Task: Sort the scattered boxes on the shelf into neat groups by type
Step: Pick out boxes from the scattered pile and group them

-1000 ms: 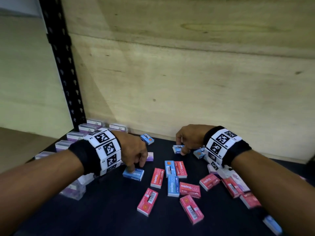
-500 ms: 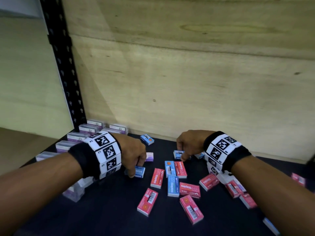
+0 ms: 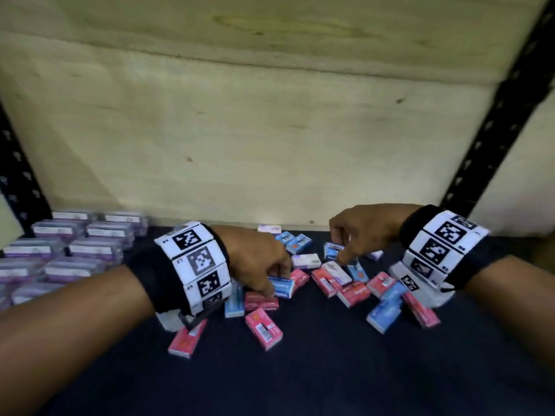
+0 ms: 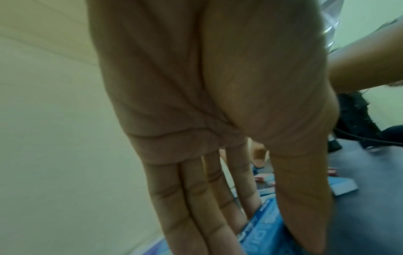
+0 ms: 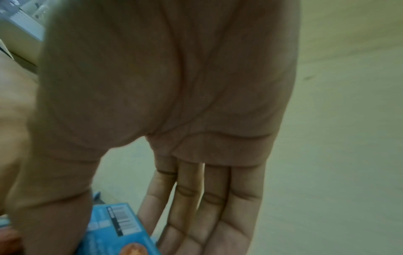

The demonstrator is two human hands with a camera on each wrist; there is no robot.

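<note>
Small red (image 3: 263, 328), blue (image 3: 384, 315) and white-purple (image 3: 306, 261) boxes lie scattered on the dark shelf (image 3: 330, 373). My left hand (image 3: 274, 283) reaches down over the middle of the scatter. Its thumb and fingers (image 4: 196, 207) pinch a blue box (image 3: 282, 289) (image 4: 268, 229) just above some red boxes. My right hand (image 3: 338, 250) is further back and to the right. It pinches another blue box (image 3: 332, 250) with a barcode on it (image 5: 117, 224) between thumb and fingers (image 5: 209, 215).
Purple boxes in clear cases (image 3: 75, 250) stand grouped in rows at the back left. A plywood back wall (image 3: 270, 145) closes off the shelf. Black perforated uprights stand at the left (image 3: 18, 181) and right (image 3: 495, 121). The shelf's front strip is bare dark surface.
The view has swung right, so the purple group now sits further left. My left hand has lifted its blue box and carried it right over the red boxes. My right hand still grips its blue box.
</note>
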